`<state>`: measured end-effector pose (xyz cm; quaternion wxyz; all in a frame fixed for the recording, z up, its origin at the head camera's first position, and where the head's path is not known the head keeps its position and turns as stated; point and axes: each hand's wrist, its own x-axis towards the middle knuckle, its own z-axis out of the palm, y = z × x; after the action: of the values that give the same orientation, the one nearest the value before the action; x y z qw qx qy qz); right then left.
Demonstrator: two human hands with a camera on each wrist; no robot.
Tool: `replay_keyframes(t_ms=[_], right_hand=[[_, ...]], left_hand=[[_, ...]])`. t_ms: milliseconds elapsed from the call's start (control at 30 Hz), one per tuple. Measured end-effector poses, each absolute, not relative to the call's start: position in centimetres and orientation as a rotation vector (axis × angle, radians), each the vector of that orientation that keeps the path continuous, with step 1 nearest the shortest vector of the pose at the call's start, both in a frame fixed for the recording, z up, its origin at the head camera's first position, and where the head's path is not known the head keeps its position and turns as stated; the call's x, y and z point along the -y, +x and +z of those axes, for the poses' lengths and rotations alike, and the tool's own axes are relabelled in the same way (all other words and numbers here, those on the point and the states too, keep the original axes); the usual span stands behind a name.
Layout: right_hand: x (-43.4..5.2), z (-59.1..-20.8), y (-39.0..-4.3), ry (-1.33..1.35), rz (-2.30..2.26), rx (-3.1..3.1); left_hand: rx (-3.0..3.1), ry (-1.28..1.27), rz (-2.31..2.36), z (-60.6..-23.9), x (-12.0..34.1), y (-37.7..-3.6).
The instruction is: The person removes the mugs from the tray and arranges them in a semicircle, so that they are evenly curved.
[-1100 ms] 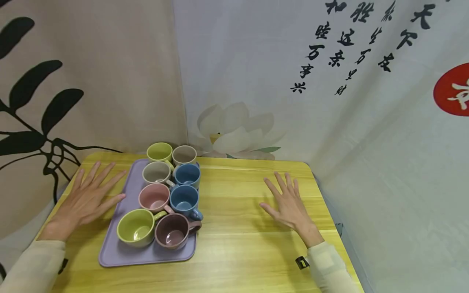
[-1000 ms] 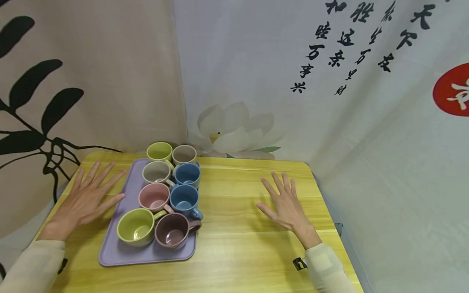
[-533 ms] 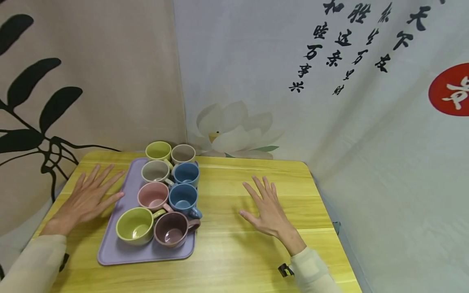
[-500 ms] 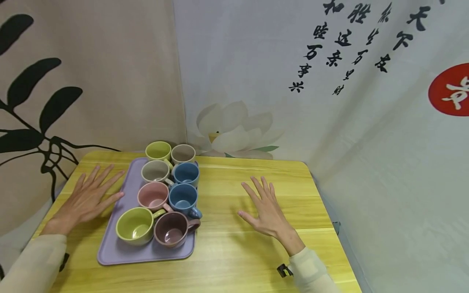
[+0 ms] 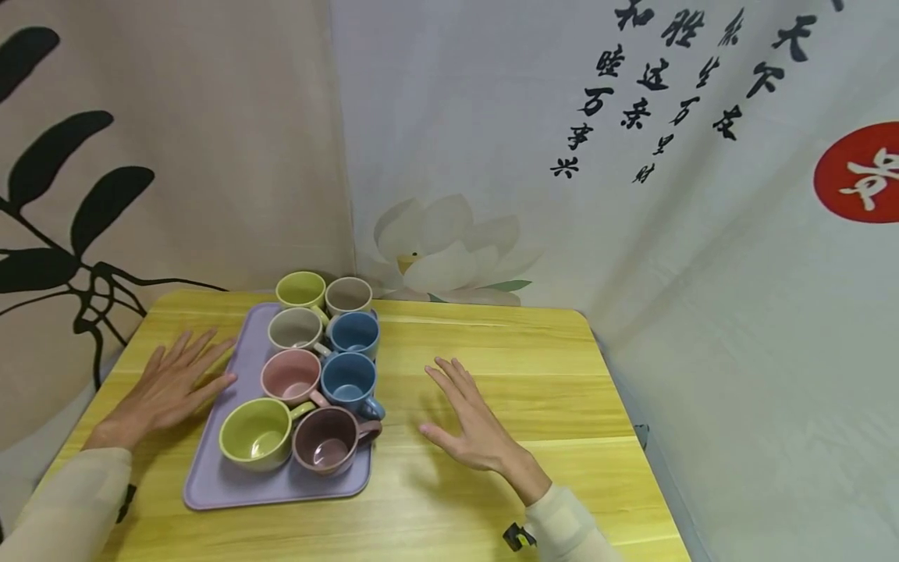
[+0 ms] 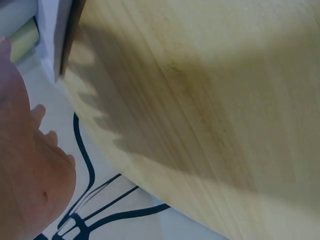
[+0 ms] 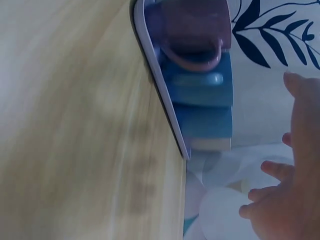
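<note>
The lavender tray (image 5: 211, 488) lies between the two hands on the wooden table (image 5: 492, 499), with its long axis running away from the person toward the wall. Eight cups are carried on it in two columns. The left hand (image 5: 168, 390) is laid flat with fingers spread and nothing gripped; its fingertips (image 5: 223, 381) are seen just beside the tray's left long edge, and contact cannot be confirmed. The right hand (image 5: 477, 425) is likewise extended with fingers straight and nothing held. It is set to the right of the tray, apart from it, with bare table between.

The left hand is therefore judged the nearer to the tray. The nearest cups to the right hand are the maroon cup (image 5: 328, 442), whose handle is turned toward that hand, and the blue cup (image 5: 349, 382) behind it. In the right wrist view, the tray edge (image 7: 160, 85) is seen ahead of the fingers (image 7: 272, 170), with a gap shown.
</note>
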<state>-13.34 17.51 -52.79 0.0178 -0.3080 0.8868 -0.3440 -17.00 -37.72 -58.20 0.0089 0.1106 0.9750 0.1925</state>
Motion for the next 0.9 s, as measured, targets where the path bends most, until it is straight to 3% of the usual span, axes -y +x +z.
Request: replay_keyframes(t_ms=[900], right_hand=[[-13.4,-53.1,-11.0,-1.039,-1.269,-2.377]], left_hand=[[-2.898,0.241,0.536,-59.6,38.3,-17.8]])
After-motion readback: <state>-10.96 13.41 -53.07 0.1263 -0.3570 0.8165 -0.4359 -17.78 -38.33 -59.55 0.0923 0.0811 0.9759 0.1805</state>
